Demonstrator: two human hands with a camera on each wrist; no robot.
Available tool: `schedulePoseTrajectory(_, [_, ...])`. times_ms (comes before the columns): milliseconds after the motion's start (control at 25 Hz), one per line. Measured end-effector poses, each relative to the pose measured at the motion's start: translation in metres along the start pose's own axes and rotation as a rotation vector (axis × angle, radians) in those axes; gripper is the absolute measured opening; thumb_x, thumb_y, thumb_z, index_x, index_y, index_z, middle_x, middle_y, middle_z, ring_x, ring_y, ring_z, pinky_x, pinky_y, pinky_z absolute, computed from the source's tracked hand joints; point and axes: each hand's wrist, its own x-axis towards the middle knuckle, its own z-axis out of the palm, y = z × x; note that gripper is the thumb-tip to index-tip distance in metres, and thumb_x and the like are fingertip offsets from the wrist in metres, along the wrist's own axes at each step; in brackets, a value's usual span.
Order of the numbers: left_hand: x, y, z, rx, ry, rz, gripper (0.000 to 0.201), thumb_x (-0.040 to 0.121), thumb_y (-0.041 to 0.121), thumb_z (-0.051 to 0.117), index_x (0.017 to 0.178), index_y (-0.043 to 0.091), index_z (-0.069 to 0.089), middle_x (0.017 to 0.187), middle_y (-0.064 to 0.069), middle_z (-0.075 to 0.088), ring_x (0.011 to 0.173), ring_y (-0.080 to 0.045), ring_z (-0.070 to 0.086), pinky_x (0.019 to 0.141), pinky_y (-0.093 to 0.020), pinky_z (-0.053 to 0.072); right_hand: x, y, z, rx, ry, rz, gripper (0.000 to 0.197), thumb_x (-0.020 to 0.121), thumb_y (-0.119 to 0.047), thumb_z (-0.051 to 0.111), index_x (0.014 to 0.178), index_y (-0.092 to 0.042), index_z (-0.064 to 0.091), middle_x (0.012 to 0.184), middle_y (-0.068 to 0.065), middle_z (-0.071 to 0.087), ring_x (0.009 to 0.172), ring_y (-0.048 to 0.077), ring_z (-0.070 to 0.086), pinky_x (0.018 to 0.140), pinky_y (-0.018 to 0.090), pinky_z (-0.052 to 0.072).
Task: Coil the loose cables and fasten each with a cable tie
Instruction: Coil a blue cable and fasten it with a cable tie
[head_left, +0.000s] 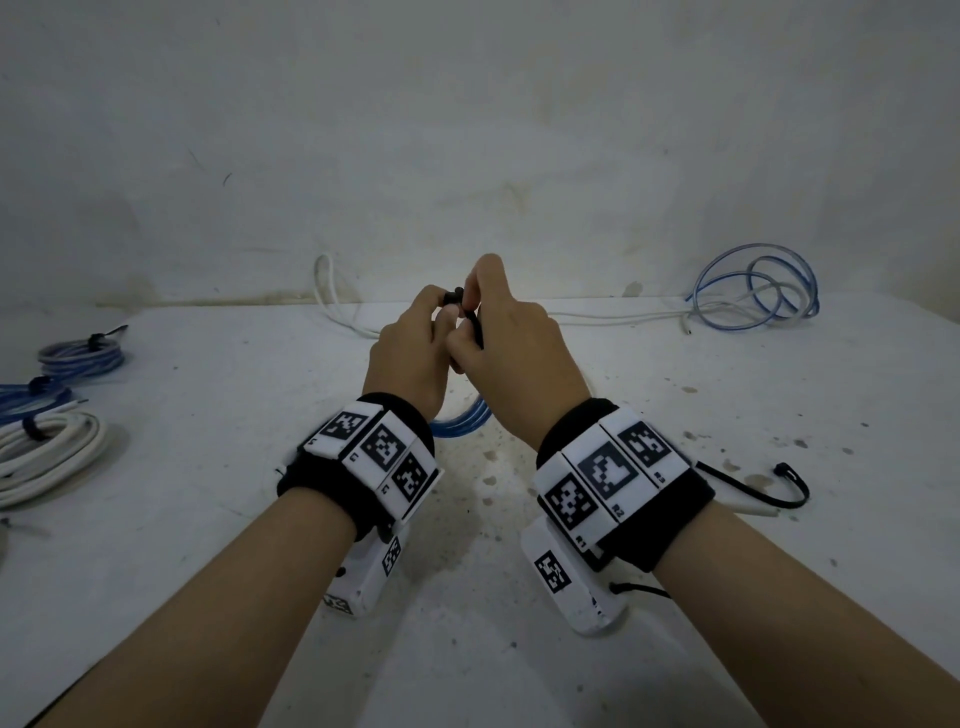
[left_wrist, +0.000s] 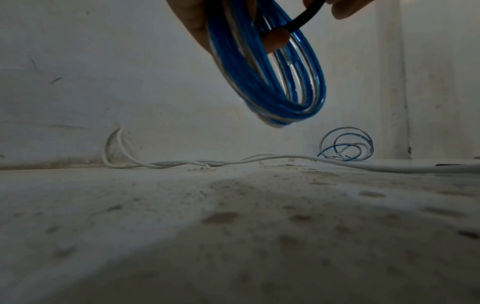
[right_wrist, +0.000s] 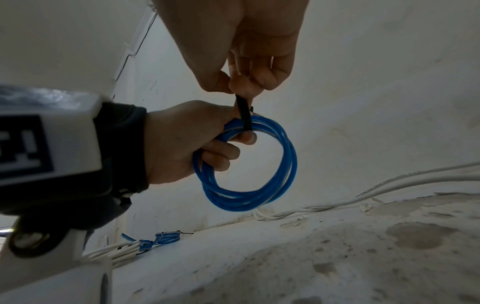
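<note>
Both hands are up together over the bench: left hand (right_wrist: 187, 142) grips the coiled blue plastic cable (right_wrist: 249, 164), right hand (right_wrist: 249, 51) pinches the black cable tie (right_wrist: 243, 114) wrapped over its top.

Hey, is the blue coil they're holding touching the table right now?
Apart. The left wrist view shows the blue coil hanging from the hands, with wall showing between its bottom loop and the table.

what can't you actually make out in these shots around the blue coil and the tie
- Whether the black cable tie is fastened: head view, both hands cover it; right wrist view, fingers hide its ends.
- Most of the blue coil: head view, hidden behind the left hand and right hand.
- The left hand's grip: left wrist view, cut off by the top edge.
- Ties on the bundles at the wall: right wrist view, too small and blurred.
</note>
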Motion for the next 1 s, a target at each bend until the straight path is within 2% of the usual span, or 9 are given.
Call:
schedulePoseTrajectory(160, [0.0, 0.002, -0.002, 0.003, 0.022, 0.01, 0.018, 0.098, 0.02, 0.033, 0.09, 0.019, 0.049, 0.059, 0.007, 0.05, 0.053, -0.006, 0.043, 0.052, -0.024, 0.031, 0.002, 0.007, 0.0, 0.024, 0.034, 0.033, 0.013, 0.091, -0.008, 0.042, 0.104, -0.007, 0.042, 0.057, -0.002, 0.044, 0.049, 0.013, 0.039, 0.048, 0.023, 0.032])
schedulePoseTrajectory(280, [0.001, 0.001, -0.002, -0.015, 0.019, 0.022, 0.02, 0.098, 0.021, 0.034, 0.087, 0.019, 0.049, 0.06, 0.007, 0.052, 0.056, -0.006, 0.046, 0.056, -0.024, 0.035, 0.003, 0.011, -0.001, -0.002, 0.027, 0.05, 0.005, 0.092, -0.009, 0.043, 0.097, -0.008, 0.044, 0.055, -0.007, 0.039, 0.05, 0.009, 0.039, 0.048, 0.019, 0.031])
schedulePoseTrajectory(400, [0.001, -0.001, -0.002, -0.023, -0.017, 0.042, 0.028, 0.097, 0.019, 0.034, 0.074, 0.027, 0.047, 0.058, 0.008, 0.051, 0.051, -0.002, 0.048, 0.054, -0.019, 0.034, 0.003, 0.01, 0.0, -0.038, 0.033, 0.01, 0.008, 0.094, -0.014, 0.043, 0.091, -0.012, 0.036, 0.058, -0.003, 0.044, 0.054, 0.018, 0.045, 0.051, 0.024, 0.037])
schedulePoseTrajectory(480, [0.001, -0.002, -0.001, -0.026, -0.022, 0.054, 0.035, 0.097, 0.017, 0.033, 0.067, 0.032, 0.041, 0.055, 0.009, 0.048, 0.046, 0.004, 0.046, 0.045, -0.012, 0.03, 0.003, 0.008, 0.002, -0.059, 0.046, -0.021, 0.007, 0.095, -0.015, 0.044, 0.092, -0.011, 0.04, 0.062, 0.002, 0.049, 0.057, 0.022, 0.049, 0.056, 0.03, 0.042])
schedulePoseTrajectory(560, [0.001, -0.002, -0.001, -0.032, -0.024, 0.06, 0.037, 0.097, 0.017, 0.034, 0.065, 0.032, 0.04, 0.054, 0.009, 0.047, 0.044, 0.004, 0.045, 0.045, -0.011, 0.031, 0.004, 0.008, 0.003, -0.029, 0.063, -0.015, 0.008, 0.094, -0.014, 0.045, 0.09, -0.012, 0.04, 0.059, 0.0, 0.048, 0.056, 0.021, 0.049, 0.057, 0.031, 0.044])
schedulePoseTrajectory(640, [0.001, -0.003, -0.002, -0.036, -0.019, 0.069, 0.036, 0.097, 0.018, 0.035, 0.064, 0.031, 0.041, 0.054, 0.008, 0.049, 0.045, 0.002, 0.045, 0.047, -0.013, 0.033, 0.004, 0.008, 0.003, 0.01, 0.08, 0.001, 0.011, 0.094, -0.014, 0.046, 0.087, -0.012, 0.039, 0.056, -0.005, 0.047, 0.055, 0.018, 0.05, 0.057, 0.03, 0.046])
schedulePoseTrajectory(720, [0.001, -0.003, -0.003, -0.052, -0.017, 0.07, 0.036, 0.097, 0.02, 0.036, 0.062, 0.029, 0.043, 0.052, 0.006, 0.05, 0.045, -0.003, 0.045, 0.048, -0.016, 0.033, 0.005, 0.009, 0.003, 0.013, 0.113, 0.002, 0.012, 0.094, -0.015, 0.048, 0.085, -0.013, 0.04, 0.061, -0.001, 0.052, 0.059, 0.02, 0.054, 0.059, 0.03, 0.048])
schedulePoseTrajectory(920, [0.001, -0.003, -0.003, -0.089, -0.023, 0.076, 0.032, 0.095, 0.02, 0.038, 0.065, 0.023, 0.048, 0.054, -0.001, 0.054, 0.054, -0.019, 0.049, 0.061, -0.04, 0.045, 0.005, 0.012, 0.0, 0.004, 0.132, 0.03, 0.01, 0.093, -0.017, 0.051, 0.088, -0.008, 0.05, 0.07, 0.002, 0.055, 0.066, 0.021, 0.055, 0.062, 0.029, 0.047])
schedulePoseTrajectory(1000, [0.002, -0.003, -0.004, -0.078, -0.026, 0.079, 0.03, 0.095, 0.019, 0.037, 0.068, 0.021, 0.05, 0.056, -0.002, 0.055, 0.056, -0.022, 0.051, 0.064, -0.044, 0.047, 0.004, 0.012, -0.001, -0.023, 0.127, 0.032, 0.013, 0.093, -0.018, 0.052, 0.09, -0.006, 0.053, 0.071, 0.002, 0.055, 0.067, 0.021, 0.056, 0.063, 0.029, 0.047])
